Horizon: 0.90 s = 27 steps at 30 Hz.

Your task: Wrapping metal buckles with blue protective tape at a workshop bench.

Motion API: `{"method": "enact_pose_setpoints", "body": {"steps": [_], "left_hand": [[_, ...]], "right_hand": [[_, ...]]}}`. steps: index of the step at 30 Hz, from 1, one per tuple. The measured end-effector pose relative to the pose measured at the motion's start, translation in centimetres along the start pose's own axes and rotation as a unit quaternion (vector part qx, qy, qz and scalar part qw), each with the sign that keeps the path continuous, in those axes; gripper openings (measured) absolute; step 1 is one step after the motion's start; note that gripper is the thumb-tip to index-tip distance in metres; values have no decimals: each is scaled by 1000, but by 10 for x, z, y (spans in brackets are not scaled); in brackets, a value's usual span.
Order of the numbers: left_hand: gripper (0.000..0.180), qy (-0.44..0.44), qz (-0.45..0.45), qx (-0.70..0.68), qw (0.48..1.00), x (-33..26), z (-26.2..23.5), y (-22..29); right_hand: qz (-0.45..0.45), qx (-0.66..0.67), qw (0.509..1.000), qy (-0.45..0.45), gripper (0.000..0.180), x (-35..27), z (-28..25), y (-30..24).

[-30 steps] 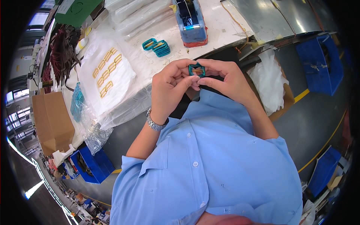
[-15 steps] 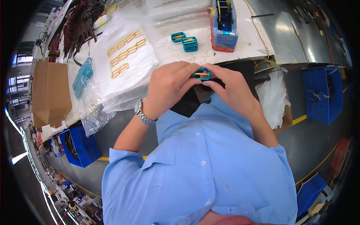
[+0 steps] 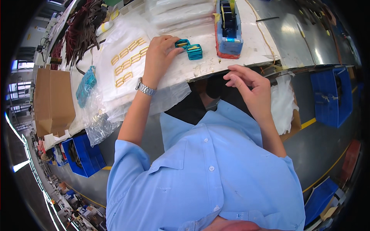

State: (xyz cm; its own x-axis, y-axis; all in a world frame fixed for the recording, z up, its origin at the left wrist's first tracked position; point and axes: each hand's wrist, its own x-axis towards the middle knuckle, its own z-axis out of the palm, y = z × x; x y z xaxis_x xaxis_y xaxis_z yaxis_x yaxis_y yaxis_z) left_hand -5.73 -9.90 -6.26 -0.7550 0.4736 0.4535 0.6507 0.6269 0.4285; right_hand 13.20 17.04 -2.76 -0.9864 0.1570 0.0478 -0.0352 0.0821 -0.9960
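Observation:
My left hand [image 3: 162,56] is stretched over the table, its thumb and fingers closed about the left edge of a small pile of teal-wrapped buckles [image 3: 182,43]. Part of that pile is hidden by the fingers. Touching it on the right stands a taller stack of teal-wrapped buckles [image 3: 194,52]. Off the table's front edge, my right hand [image 3: 252,86] hovers with loosely bent fingers and nothing visible in them. Gold buckles [image 3: 129,61] lie in rows on a white sheet [image 3: 110,77] left of my left hand.
A blue tape dispenser [image 3: 230,42] stands right of the stacks. Clear plastic bundles [image 3: 181,15] lie at the back. A bag with teal-wrapped pieces [image 3: 85,86] and a cardboard box [image 3: 54,100] are at left. Blue bins [image 3: 332,96] stand on the floor.
My hands have parted. The left has carried the teal-wrapped buckle from in front of me forward and left to the small pile; the right has let go and moved slightly right.

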Motion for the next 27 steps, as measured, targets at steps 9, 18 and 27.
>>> {"method": "enact_pose_setpoints", "body": {"steps": [9,18,27], "left_hand": [[43,5,21,65,998,3,-28,36],[46,60,217,32,974,59,-12,104],[41,31,281,82,956,89,5,113]], "right_hand": [[-169,-153,961,154,40,81,-23,-12],[-35,-90,993,60,29,106,-21,-7],[134,82,987,42,11,-26,4,38]]}}
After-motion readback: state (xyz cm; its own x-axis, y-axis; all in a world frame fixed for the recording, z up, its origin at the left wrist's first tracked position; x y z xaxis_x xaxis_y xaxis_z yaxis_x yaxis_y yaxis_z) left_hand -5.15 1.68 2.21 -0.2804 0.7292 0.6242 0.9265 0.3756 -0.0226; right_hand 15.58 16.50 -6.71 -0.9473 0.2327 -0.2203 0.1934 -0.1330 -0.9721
